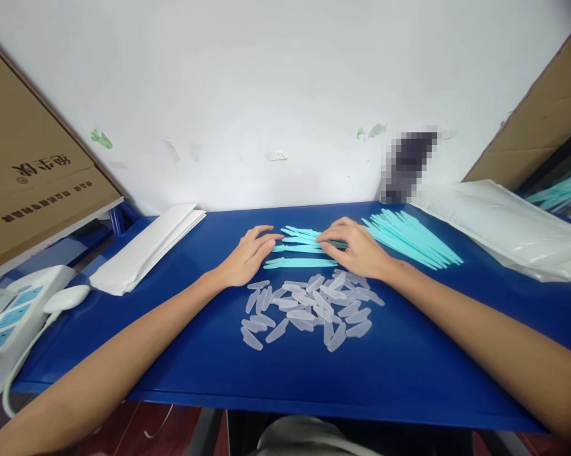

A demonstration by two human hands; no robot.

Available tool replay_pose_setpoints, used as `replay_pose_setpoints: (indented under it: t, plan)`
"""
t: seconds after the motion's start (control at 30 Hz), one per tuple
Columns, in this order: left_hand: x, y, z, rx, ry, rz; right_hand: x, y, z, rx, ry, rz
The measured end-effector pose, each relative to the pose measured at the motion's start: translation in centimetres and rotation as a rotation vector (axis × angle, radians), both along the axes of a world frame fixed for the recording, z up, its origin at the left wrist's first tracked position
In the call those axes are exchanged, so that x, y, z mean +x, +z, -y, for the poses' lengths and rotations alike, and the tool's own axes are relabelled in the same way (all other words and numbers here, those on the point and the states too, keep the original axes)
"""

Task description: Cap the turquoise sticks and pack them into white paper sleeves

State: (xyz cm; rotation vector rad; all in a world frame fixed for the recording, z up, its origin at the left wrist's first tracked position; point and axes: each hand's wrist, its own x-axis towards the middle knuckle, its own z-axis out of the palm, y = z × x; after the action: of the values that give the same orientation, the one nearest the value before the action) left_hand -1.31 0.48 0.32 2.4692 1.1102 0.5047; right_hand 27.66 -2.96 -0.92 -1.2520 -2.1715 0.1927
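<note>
Several teal eyebrow razors [302, 263] lie side by side across the middle of the blue table, between my two hands. My left hand [247, 254] is at their left ends, fingers stretched out and apart, thumb tip close to the handles. Over their right ends rests my right hand [354, 247], fingers bent and spread from the thumb, the fingertips touching the razors and covering part of them. Just in front of the row is a loose heap of translucent blade covers [309, 304].
A fanned pile of teal razors [411, 239] lies right of my right hand. Clear plastic bags [513, 228] are at the far right, folded white sheets [145, 250] at the left. A power strip [24, 310] with a cable and a cardboard box [38, 158] stand further left. A white wall rises behind.
</note>
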Motion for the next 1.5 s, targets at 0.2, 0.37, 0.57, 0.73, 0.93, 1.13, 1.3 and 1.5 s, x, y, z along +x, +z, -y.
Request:
replay_pose_setpoints:
  t: [0.2,0.37,0.57,0.73,0.93,1.13,1.3,1.5]
  plan:
    - [0.3,-0.1,0.0,0.014,-0.008,-0.161,0.0,0.0,0.1,0.000,0.006,-0.012]
    - [0.6,-0.1,0.0,-0.019,0.002,-0.234,0.0,0.0,-0.1,-0.004,0.008,-0.055]
    - [0.6,-0.1,-0.1,-0.025,0.001,-0.248,0.1,-0.1,-0.4,-0.017,-0.043,-0.084]
    - [0.6,-0.1,-0.2,-0.019,0.002,-0.236,0.0,-0.1,-0.5,-0.018,-0.110,-0.076]
    - [0.3,0.1,0.0,0.005,-0.037,-0.237,0.0,0.1,-0.6,-0.018,-0.155,-0.084]
    - [0.0,0.3,0.1,-0.002,-0.051,-0.211,0.2,-0.4,-0.9,-0.078,-0.135,0.004]
    - [-0.2,0.8,0.3,-0.012,-0.051,-0.226,0.2,-0.6,-1.0,-0.108,-0.133,0.050]
    - [-0.7,1.2,0.6,-0.020,-0.032,-0.229,0.2,-0.5,-1.0,-0.117,-0.155,0.075]
